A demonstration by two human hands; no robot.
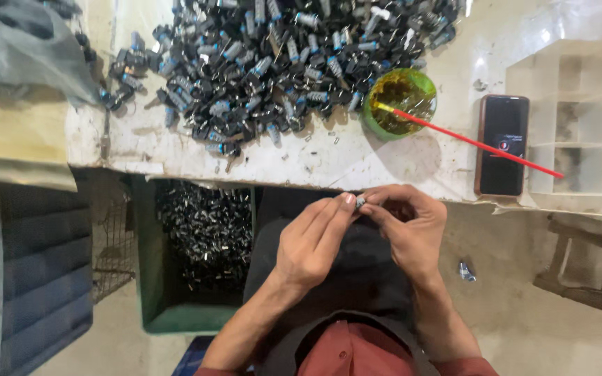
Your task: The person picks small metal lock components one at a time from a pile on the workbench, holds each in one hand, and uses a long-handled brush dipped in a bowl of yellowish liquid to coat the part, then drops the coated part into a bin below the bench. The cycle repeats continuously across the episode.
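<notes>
Both hands meet over the lap, just below the bench edge. The left hand [311,244] has its fingers extended and pressed together, tips pinching a small part [360,202], metal-grey with a dark end. The right hand [409,226] curls in from the other side, thumb and forefinger closed on the same part; the other fingers are bent inward. The part sits between the two sets of fingertips, mostly hidden, so its shape cannot be told beyond a short cylinder.

Below the hands lies a dark cloth [357,278] over the lap, and a red shirt [357,351] shows at the bottom edge.

To the left of the left hand, under the bench, stands a green bin [149,278] holding many small dark parts. Further left is a blue crate [43,278], with a wire mesh between the two.

Above the hands is the white bench [357,163], worn and stained. A large heap [273,63] of black and blue-grey parts covers its upper middle. At the heap's right edge sits a green bowl [398,101] of yellowish liquid, and a red stick [468,139] rests in it, slanting right and downward across a phone [502,145] that lies flat with a dark screen. Right of the phone is a white tray [580,118] with compartments. A grey bag [22,49] lies at the upper left corner.

On the floor to the right of the right hand, one loose piece [466,271] lies by itself. A wooden frame [587,271] stands at the far right.
</notes>
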